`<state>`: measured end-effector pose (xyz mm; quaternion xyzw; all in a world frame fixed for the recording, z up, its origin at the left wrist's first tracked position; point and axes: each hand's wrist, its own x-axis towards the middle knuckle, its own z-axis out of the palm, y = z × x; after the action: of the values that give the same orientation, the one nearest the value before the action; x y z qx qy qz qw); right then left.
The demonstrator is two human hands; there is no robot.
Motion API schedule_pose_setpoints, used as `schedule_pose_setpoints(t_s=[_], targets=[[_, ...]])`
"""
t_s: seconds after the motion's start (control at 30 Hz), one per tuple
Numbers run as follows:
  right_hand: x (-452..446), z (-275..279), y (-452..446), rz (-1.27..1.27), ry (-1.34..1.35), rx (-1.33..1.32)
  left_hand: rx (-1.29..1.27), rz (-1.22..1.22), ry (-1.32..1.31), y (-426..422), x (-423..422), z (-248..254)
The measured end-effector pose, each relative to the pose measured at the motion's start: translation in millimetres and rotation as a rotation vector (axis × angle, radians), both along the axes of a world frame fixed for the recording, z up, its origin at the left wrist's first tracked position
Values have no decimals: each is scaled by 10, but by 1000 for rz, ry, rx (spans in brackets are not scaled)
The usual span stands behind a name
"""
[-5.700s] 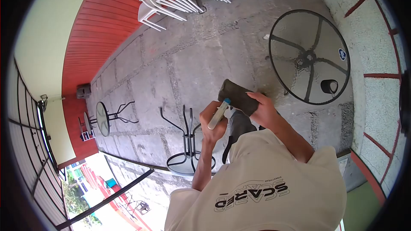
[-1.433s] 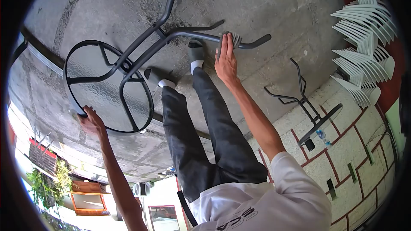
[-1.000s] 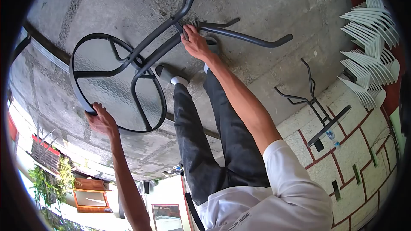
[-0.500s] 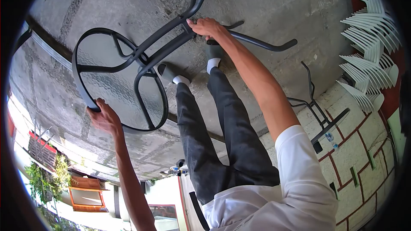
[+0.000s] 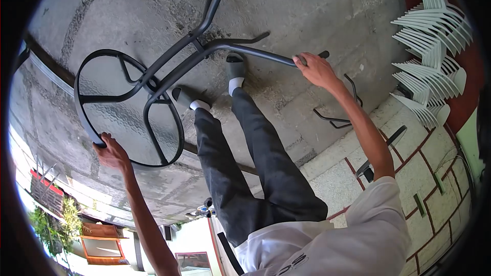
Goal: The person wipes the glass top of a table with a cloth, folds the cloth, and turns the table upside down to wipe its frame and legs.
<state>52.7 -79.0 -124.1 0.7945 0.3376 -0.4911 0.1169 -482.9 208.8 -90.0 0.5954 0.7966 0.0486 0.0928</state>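
A round glass-topped table [image 5: 115, 114] with a dark metal rim and legs is tilted over, its underside and legs toward me. My left hand [image 5: 112, 152] grips the rim at the lower left. Out near the end of one curved table leg [image 5: 250, 52], my right hand [image 5: 316, 69] is wrapped round the tube. Another leg [image 5: 217, 7] runs up past the top of the view. My feet in dark slides [image 5: 236, 64] stand on the floor close beside the table.
Stacked white plastic chairs [image 5: 434, 36] stand at the right. A second dark metal frame [image 5: 353, 105] is near the pale stone-patterned wall or floor [image 5: 404, 168]. Grey concrete [image 5: 307, 10] spreads around me. Plants [image 5: 61, 220] and a wooden-framed piece [image 5: 102, 245] are at the lower left.
My right hand has moved from the middle joint of the legs out to the end of one leg. The table has shifted slightly left and down in view; my left hand keeps its rim grip.
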Motion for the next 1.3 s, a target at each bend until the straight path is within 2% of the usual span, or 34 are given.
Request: schedule_pose_setpoints(t_s=[0.07, 0.17, 0.27, 0.37, 0.47, 0.5, 0.6, 0.73, 0.87, 0.93, 1.03, 1.13, 1.2, 1.27, 1.3], targets=[[39, 1, -247, 82, -115, 312, -9, 12, -20, 3, 57, 16], [228, -37, -439, -7, -256, 388, -24, 20, -20, -19, 128, 60], [325, -358, -713, -449, -393, 597, -23, 22, -3, -16, 62, 25], [220, -339, -724, -1649, -163, 398, -27, 11, 34, -12, 122, 64], [63, -574, -1079, -2076, 672, 620, -39, -11, 62, -16, 97, 55], [-78, -470, -921, -2146, 706, 619, -36, -7, 60, -15, 96, 45], [-339, -301, -767, -2240, 794, 797, -37, -18, 81, -5, 69, 61], [-923, -340, -621, -2238, 586, 771, -32, -22, 114, -9, 81, 47], [-1493, -781, -205, -2302, 715, 734, 14, -23, 53, -29, -63, -51], [-1711, -1141, 73, -2391, 792, 711, 24, -47, 118, -19, -113, -89], [-2002, -1712, 492, -2322, 862, 656, 19, -43, 157, -32, -61, -36], [-2312, -1980, 826, -2275, 868, 525, 54, -32, 125, -37, 0, -41], [-2393, -2046, 990, -2184, 887, 488, 48, 2, 62, -54, 88, -3], [-2536, -1930, 1042, -2081, 865, 440, 90, -35, 109, -64, 70, -9], [-2569, -1848, 1032, -2038, 842, 409, 46, 31, 92, -52, 193, 68]])
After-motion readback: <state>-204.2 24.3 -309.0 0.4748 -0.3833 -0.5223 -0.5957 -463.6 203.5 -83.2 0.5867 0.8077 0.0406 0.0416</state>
